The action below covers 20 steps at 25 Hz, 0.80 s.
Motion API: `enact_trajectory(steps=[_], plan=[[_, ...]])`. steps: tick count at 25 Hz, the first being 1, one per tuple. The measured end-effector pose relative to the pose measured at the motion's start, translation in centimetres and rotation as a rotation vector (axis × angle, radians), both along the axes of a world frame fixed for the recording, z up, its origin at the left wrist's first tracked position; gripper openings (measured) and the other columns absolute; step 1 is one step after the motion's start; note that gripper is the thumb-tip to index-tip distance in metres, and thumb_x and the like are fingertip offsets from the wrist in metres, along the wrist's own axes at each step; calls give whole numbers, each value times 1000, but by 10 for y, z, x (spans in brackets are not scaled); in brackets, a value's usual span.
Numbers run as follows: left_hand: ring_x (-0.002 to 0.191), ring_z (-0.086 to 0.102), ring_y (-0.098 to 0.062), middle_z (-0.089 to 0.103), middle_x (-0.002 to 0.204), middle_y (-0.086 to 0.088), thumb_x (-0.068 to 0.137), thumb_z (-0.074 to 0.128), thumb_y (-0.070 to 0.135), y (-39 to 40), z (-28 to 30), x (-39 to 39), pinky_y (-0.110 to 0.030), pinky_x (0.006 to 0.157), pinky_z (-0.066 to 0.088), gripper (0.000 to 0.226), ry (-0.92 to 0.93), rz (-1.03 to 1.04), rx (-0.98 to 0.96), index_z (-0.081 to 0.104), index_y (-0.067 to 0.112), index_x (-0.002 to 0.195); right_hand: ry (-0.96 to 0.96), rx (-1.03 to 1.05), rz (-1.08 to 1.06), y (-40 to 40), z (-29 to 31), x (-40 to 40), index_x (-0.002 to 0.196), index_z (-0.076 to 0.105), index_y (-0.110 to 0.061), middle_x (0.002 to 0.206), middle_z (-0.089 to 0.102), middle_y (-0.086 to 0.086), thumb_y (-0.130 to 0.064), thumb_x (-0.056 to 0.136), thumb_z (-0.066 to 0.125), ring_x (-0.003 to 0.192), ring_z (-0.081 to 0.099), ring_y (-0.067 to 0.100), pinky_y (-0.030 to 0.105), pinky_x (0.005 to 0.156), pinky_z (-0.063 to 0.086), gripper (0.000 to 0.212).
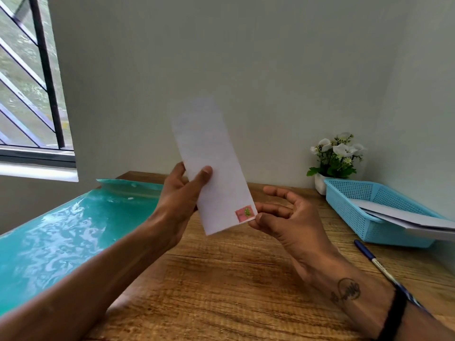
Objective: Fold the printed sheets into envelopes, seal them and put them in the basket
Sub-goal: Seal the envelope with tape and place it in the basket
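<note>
While the left hand (181,193) pinches the folded envelope (211,166) upright above the bench (221,279) and the right hand (283,215) pinches its stickered corner, sealing looks finished, so next it likely needs carrying right into the basket (349,193).

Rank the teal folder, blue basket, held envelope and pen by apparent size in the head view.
1. Teal folder, by far the largest.
2. Blue basket and held envelope: similar; the envelope is nearer the camera, so unranked.
3. Pen, smallest, partly hidden by the wrist.
</note>
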<state>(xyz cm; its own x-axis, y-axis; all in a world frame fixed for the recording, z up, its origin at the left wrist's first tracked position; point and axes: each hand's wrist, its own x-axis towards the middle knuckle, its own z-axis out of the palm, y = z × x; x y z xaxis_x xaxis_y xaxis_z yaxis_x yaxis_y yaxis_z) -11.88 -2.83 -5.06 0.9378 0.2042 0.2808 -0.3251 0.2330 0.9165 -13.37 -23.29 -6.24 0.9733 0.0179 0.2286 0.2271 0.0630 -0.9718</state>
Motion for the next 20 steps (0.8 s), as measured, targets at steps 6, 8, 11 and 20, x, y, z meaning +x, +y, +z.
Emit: enact_trajectory(steps=[6, 8, 11, 20], plan=[[109, 69, -29, 69, 121, -7, 106, 52, 20, 14, 16, 6, -45, 89, 60, 25, -51, 142, 110, 54, 20, 131, -358, -320, -261, -2, 32, 7, 126, 67, -23, 114, 75, -8, -11, 94, 73, 102, 73, 5, 35, 90, 63, 34], [104, 70, -32, 71, 117, -11, 105, 51, 24, 13, 32, 2, -48, 88, 61, 21, -59, 166, 225, 59, 16, 124, -590, -438, -332, -5, 70, 9, 127, 67, -19, 120, 72, -8, -16, 94, 74, 102, 70, 2, 30, 89, 63, 33], [94, 72, -30, 72, 106, -11, 104, 54, 33, 9, 57, -5, -51, 87, 62, 23, -111, 193, 512, 65, 15, 112, -898, -730, -416, -7, 128, 18, 138, 61, -15, 137, 64, 2, -26, 89, 79, 117, 64, 16, 32, 102, 54, 53], [63, 58, -21, 65, 76, -8, 82, 51, 45, -7, 108, -20, -28, 56, 39, 45, -333, 92, 1343, 69, 5, 86, -652, -1114, -359, -53, 179, -27, 99, 75, -22, 87, 77, -6, -27, 81, 83, 79, 75, 12, 40, 81, 63, 20]])
